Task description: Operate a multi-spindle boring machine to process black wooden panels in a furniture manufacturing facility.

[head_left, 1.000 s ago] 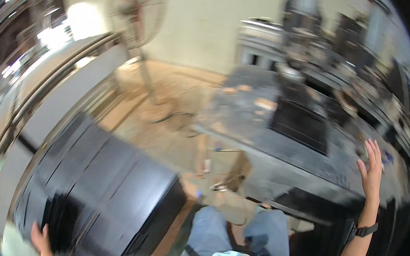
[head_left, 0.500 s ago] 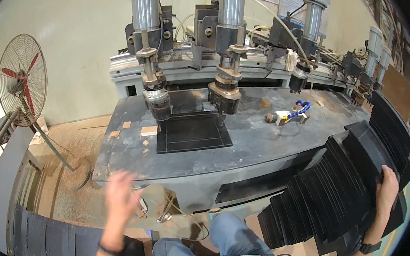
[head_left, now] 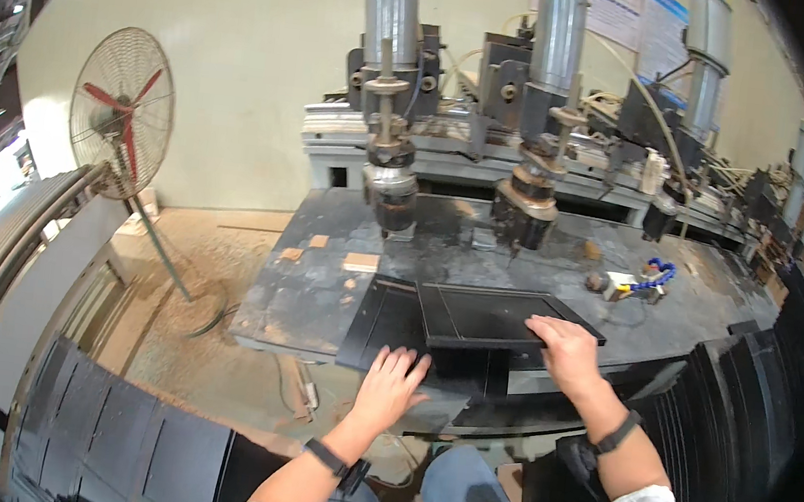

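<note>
Leftmost, a stack of black panels [head_left: 109, 431] lies beyond the bench's left end. Small wood offcuts [head_left: 360, 262] sit on the bench [head_left: 294, 303] near its front left corner; sliding a panel that way would risk catching them, so they are better kept clear of.

The lower panel [head_left: 390, 316] lies across the bench's front edge, its near part overhanging. The left hand [head_left: 391, 384] is open, fingers spread on that overhanging part. Steady, light pressure there should do; leaning hard could tip the panel.

The upper panel [head_left: 493, 315] overlaps the lower one's right side, just inside the bench's front edge. Whether it rests flat or is partly lifted, I cannot tell. The right hand [head_left: 563, 351] has its fingers over the near right part; its thumb is hidden, so I cannot tell whether it grips. Raising the upper panel slightly before any sideways move should spare both faces from scuffing.

Farther right, the blue-hosed fitting [head_left: 654, 276] stands on the bench, best given room.
</note>
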`<action>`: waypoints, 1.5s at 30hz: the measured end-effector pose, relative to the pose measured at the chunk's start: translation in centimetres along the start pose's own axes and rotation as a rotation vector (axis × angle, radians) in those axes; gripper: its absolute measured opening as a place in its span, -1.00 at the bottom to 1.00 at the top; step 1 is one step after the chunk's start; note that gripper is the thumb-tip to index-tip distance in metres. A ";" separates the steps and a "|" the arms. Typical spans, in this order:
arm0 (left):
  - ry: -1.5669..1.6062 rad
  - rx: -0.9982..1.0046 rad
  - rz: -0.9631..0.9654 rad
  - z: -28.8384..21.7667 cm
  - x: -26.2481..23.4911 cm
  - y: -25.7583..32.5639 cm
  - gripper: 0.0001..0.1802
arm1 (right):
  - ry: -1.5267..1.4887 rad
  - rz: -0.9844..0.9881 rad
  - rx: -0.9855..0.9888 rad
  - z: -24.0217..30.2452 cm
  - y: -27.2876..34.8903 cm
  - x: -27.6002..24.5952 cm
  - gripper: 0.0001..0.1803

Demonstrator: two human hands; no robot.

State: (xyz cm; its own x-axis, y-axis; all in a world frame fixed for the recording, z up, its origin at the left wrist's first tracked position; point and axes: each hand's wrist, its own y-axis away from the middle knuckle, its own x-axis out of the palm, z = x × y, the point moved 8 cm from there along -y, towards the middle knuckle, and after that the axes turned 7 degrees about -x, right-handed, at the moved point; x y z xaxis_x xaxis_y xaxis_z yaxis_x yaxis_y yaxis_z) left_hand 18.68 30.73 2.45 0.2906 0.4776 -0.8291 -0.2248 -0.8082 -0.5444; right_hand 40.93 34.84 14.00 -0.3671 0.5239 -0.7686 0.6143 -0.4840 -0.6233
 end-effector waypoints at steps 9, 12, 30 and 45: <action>-0.386 -0.127 -0.050 4.0 -20.5 20.9 -0.66 | -0.236 0.209 -0.059 -0.8 -4.3 17.6 -0.48; -0.700 -0.382 -0.075 5.3 -28.6 28.8 -0.68 | -0.262 0.256 -0.028 -0.2 -5.7 17.9 -0.49; -0.916 -1.752 0.032 12.9 -50.0 69.0 -0.33 | 0.086 0.125 0.105 -2.9 -1.3 -2.5 -0.38; 0.230 -0.236 0.061 9.1 -12.2 2.7 -0.48 | 1.050 0.154 0.973 -4.0 24.4 -34.1 -0.52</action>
State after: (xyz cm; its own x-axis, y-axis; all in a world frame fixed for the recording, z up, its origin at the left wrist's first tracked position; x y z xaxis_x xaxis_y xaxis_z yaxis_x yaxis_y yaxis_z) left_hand 6.09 25.83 9.97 0.4917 0.3572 -0.7942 -0.0341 -0.9034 -0.4274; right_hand 71.29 7.96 25.60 0.5954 0.4806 -0.6438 -0.2698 -0.6352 -0.7237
